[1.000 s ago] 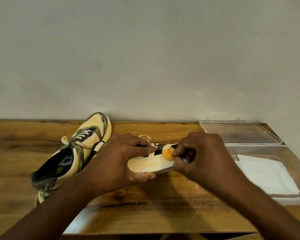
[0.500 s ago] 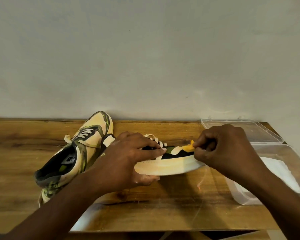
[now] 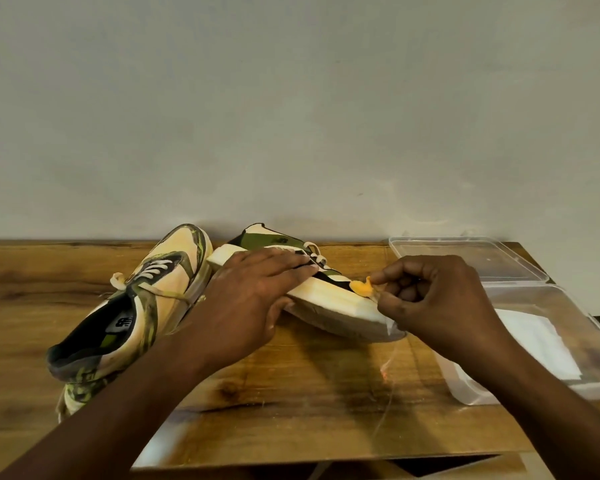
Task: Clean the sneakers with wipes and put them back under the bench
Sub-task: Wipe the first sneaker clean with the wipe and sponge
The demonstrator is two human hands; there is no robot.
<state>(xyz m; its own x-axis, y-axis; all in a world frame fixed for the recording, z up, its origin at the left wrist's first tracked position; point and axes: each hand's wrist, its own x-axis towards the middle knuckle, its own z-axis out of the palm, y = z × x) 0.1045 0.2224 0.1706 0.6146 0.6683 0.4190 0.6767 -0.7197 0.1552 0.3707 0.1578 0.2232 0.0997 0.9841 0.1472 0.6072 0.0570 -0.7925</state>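
left hand (image 3: pixel 257 299) grips tilted cream-and-olive sneaker (image 3: pixel 329 299) | right hand (image 3: pixel 430 299) pinches small orange wipe wad (image 3: pixel 361 288) against its toe | second matching sneaker (image 3: pixel 136 306) beside, on wooden bench top (image 3: pixel 291 393)

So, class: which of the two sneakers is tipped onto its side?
The right-hand sneaker, held by the left hand, lies on its side with its pale sole facing us; the left-hand sneaker sits upright, its opening showing.
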